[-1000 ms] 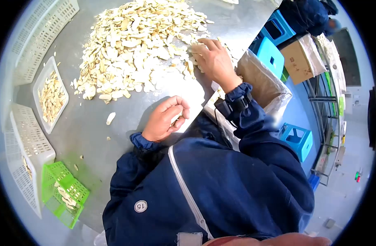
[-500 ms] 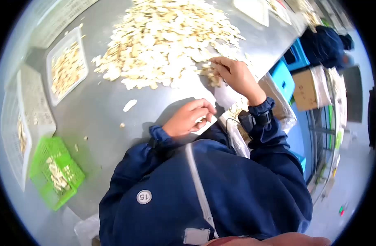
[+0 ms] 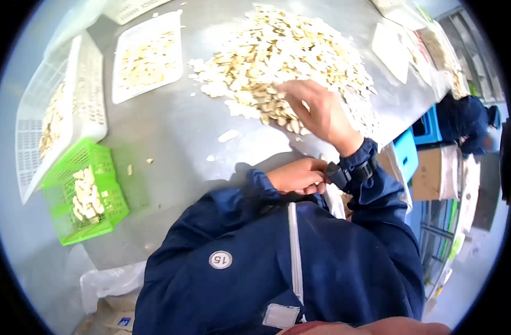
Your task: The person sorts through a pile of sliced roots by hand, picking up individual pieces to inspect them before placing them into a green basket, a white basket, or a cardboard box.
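Observation:
A broad pile of pale, flat dried slices (image 3: 289, 53) covers the back middle of the metal table. My right hand (image 3: 322, 114) is over the pile's near edge, fingers stretched toward the slices and thumb apart; it is slightly blurred, and no slice shows in its grasp. Close to my body, my left hand (image 3: 300, 176) is curled, its fingers folded under beside the right wrist. Whatever those fingers hold, if anything, is hidden. One loose slice (image 3: 229, 135) lies on the bare metal left of the pile.
A white tray (image 3: 119, 84) of slices lies left of the pile. Beyond it stands a white perforated basket (image 3: 91, 95), with a green basket (image 3: 113, 204) of larger pieces nearer. At right are blue bins (image 3: 406, 153), a cardboard box (image 3: 428, 173) and another person (image 3: 462, 120).
The view has shifted, so the table's contents appear farther right. My right hand has spread over the pile's near edge; my left hand has drawn in beside the right wrist.

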{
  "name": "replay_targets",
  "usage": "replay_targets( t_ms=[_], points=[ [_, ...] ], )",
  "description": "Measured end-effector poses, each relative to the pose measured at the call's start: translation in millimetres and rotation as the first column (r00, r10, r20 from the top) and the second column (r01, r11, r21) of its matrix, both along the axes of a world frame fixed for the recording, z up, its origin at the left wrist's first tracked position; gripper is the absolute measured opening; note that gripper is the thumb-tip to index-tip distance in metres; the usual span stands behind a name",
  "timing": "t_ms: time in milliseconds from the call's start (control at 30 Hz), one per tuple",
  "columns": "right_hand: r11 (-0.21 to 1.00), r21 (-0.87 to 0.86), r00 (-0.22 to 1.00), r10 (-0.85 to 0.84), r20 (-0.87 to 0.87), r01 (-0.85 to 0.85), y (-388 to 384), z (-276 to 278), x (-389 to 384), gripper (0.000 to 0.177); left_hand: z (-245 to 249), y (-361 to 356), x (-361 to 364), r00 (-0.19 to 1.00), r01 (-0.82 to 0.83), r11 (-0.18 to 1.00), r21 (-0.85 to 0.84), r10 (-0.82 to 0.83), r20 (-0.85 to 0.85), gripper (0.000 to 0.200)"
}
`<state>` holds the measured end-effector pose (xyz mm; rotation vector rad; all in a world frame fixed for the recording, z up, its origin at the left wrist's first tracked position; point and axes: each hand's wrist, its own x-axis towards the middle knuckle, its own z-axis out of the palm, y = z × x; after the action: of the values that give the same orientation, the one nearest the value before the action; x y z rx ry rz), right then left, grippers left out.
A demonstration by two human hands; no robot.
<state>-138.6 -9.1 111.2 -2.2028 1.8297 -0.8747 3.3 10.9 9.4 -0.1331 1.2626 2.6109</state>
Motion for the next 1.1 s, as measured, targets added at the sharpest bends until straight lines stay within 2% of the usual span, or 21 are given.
replay_targets(
  t_ms=[33,67,167,200,267,333,400,467,567,633,767,867,900,1000,1033,1100],
  points=[
    [0.999,-0.021,0.997,0.030,-0.067,-0.031,16,-11,-12,0.030,-2,2,0,1.000,-0.006,0.999,-0.037,0.006,-0.014,0.016],
    [0.999,-0.041,0.994,0.004,-0.106,-0.008,37,-26,-22,0.029,-6,2,0,0.999,0.008,1.000,0.004,-0.008,-0.040,0.016],
    [0.999,0.000,0.980,-0.047,-0.194,0.048,93,-46,-39,0.030,9,-2,1,1.000,-0.001,1.000,0.016,0.001,0.008,0.017],
    [0.994,0.001,0.963,-0.102,-0.249,0.105,108,-51,-47,0.029,8,-2,2,1.000,-0.027,0.999,0.030,0.028,-0.011,0.016],
    [0.971,-0.032,0.935,-0.238,-0.263,0.238,125,-64,-73,0.028,16,-4,4,0.997,-0.060,0.996,0.062,0.056,0.059,0.016],
    [0.918,-0.132,0.868,-0.397,-0.298,0.374,124,-54,-81,0.025,13,-3,3,0.995,-0.090,0.992,0.092,0.084,0.059,0.016],
    [0.907,-0.145,0.891,-0.417,-0.179,0.395,111,-60,-86,0.028,12,-1,2,0.992,-0.121,0.985,0.122,0.116,0.048,0.016],
    [0.943,-0.128,0.939,-0.323,-0.119,0.308,86,-53,-70,0.032,10,-2,1,0.989,-0.148,0.974,0.170,0.141,0.055,0.015],
    [0.953,-0.112,0.948,-0.295,-0.119,0.282,52,-59,-46,0.027,6,-1,1,0.979,-0.200,0.949,0.243,0.181,0.096,0.015],
    [0.953,-0.138,0.947,-0.288,-0.143,0.269,39,-64,-40,0.020,9,-4,3,0.974,-0.217,0.951,0.221,0.195,0.114,0.017],
    [0.939,-0.037,0.916,-0.341,-0.214,0.341,53,-70,-42,0.021,8,-4,1,0.966,-0.245,0.940,0.238,0.217,0.139,0.023],
    [0.917,-0.106,0.903,-0.397,-0.162,0.384,77,-64,-50,0.022,8,-3,0,0.958,-0.272,0.938,0.215,0.244,0.149,0.034],
    [0.904,-0.078,0.891,-0.427,-0.150,0.420,86,-64,-55,0.021,8,-3,0,0.952,-0.290,0.935,0.203,0.260,0.159,0.038],
    [0.907,0.103,0.908,-0.415,0.058,0.408,113,-43,-44,0.022,-3,-5,0,0.945,-0.327,0.826,0.459,0.303,0.127,0.048],
    [0.943,0.130,0.924,-0.327,0.198,0.306,122,-43,-42,0.026,0,-5,-2,0.933,-0.358,0.801,0.479,0.331,0.144,0.054],
    [0.945,0.083,0.920,-0.327,0.215,0.316,128,-46,-38,0.029,-5,-7,-2,0.925,-0.370,0.772,0.516,0.359,0.126,0.051]
  ],
)
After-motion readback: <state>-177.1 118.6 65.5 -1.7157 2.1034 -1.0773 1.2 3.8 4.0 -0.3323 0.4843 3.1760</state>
